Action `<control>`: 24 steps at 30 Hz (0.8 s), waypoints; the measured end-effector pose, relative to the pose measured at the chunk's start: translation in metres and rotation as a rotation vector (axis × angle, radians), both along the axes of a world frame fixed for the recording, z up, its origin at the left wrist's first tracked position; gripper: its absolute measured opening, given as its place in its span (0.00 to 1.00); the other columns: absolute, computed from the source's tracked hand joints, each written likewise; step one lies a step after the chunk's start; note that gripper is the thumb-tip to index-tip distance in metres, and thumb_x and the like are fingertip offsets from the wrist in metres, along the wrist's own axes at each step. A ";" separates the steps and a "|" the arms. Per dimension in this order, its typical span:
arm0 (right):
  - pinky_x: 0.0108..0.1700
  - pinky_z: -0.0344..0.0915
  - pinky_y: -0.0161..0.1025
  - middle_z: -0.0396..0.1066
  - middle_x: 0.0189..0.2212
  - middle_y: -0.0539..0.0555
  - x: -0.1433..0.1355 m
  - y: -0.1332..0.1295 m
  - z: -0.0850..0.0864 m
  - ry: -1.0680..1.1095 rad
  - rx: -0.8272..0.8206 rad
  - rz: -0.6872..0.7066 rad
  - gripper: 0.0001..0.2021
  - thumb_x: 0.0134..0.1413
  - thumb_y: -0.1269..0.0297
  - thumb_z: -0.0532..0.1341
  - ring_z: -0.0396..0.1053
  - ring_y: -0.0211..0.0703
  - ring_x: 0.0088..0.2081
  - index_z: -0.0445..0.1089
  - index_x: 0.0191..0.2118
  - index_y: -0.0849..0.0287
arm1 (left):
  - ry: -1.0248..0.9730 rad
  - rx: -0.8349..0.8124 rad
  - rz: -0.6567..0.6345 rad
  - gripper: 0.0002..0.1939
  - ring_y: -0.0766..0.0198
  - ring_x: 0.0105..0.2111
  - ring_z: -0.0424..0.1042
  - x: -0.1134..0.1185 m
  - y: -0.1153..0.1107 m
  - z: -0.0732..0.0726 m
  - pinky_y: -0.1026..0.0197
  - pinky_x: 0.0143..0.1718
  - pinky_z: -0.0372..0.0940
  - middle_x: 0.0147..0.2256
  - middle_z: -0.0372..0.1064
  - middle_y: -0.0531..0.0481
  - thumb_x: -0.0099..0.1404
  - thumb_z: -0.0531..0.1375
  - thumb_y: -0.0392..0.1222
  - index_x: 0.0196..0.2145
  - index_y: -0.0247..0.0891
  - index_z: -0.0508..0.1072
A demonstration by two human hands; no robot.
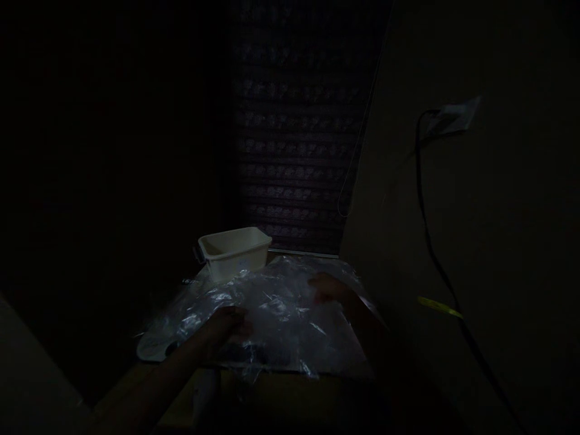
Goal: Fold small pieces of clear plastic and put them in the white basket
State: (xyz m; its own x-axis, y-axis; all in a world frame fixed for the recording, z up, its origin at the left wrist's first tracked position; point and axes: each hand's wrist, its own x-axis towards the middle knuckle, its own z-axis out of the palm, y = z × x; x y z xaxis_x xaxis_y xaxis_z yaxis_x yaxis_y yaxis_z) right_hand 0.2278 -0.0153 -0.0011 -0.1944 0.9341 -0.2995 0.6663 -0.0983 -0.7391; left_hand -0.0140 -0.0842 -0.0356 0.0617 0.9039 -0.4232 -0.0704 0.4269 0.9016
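A large sheet of clear, crinkled plastic point(276, 308) lies spread over a small table, catching light along its folds. My left hand point(229, 323) is at the near left part of the plastic, its fingers loosely bent and apart. Farther out on the right, my right hand point(328, 288) is over the plastic with its thumb and fingers apart, pointing left. In the dim light I cannot tell how firmly either hand touches the sheet.
A white plastic tub point(235, 254) stands at the table's back left. Behind it hangs a patterned blind point(290, 175) with a cord loop. On the right wall, a black cable point(428, 235) with a yellow tag point(439, 307) runs down from a socket point(453, 118).
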 end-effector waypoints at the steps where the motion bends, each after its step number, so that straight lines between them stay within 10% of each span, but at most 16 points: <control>1: 0.12 0.45 0.27 0.57 0.05 0.47 -0.001 -0.003 0.001 0.031 -0.062 0.021 0.12 0.45 0.63 0.46 0.51 0.29 0.07 0.61 0.26 0.66 | -0.008 -0.023 -0.002 0.09 0.65 0.19 0.67 0.001 0.000 0.001 0.64 0.21 0.61 0.17 0.66 0.51 0.45 0.52 0.33 0.28 0.34 0.57; 9: 0.14 0.49 0.27 0.64 0.14 0.47 -0.019 -0.011 -0.007 0.360 -0.171 -0.047 0.23 0.43 0.68 0.48 0.59 0.32 0.12 0.40 0.47 0.63 | -0.154 -0.110 -0.068 0.12 0.63 0.26 0.68 0.007 -0.004 0.003 0.64 0.29 0.62 0.24 0.68 0.46 0.46 0.53 0.36 0.31 0.32 0.59; 16: 0.12 0.46 0.26 0.60 0.15 0.45 -0.033 -0.005 -0.014 0.602 0.134 -0.338 0.20 0.32 0.72 0.54 0.56 0.29 0.12 0.55 0.39 0.63 | -0.236 -0.123 -0.118 0.13 0.64 0.28 0.67 0.015 -0.016 0.016 0.65 0.30 0.61 0.25 0.67 0.47 0.45 0.53 0.32 0.32 0.31 0.60; 24: 0.24 0.58 0.29 0.61 0.17 0.46 -0.023 0.008 -0.021 0.617 0.481 -0.364 0.22 0.27 0.79 0.53 0.60 0.32 0.22 0.58 0.37 0.60 | -0.258 -0.160 -0.407 0.17 0.61 0.30 0.67 0.023 -0.025 0.012 0.61 0.31 0.60 0.27 0.68 0.45 0.42 0.56 0.32 0.33 0.31 0.61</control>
State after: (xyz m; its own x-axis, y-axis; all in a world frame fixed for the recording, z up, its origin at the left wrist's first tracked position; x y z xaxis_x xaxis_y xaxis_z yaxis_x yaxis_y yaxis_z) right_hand 0.2049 -0.0072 -0.0225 0.1444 0.9680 0.2051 0.1198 0.1886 -0.9747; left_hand 0.0086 -0.1095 -0.0236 0.5164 0.7099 -0.4789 -0.0817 0.5975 0.7977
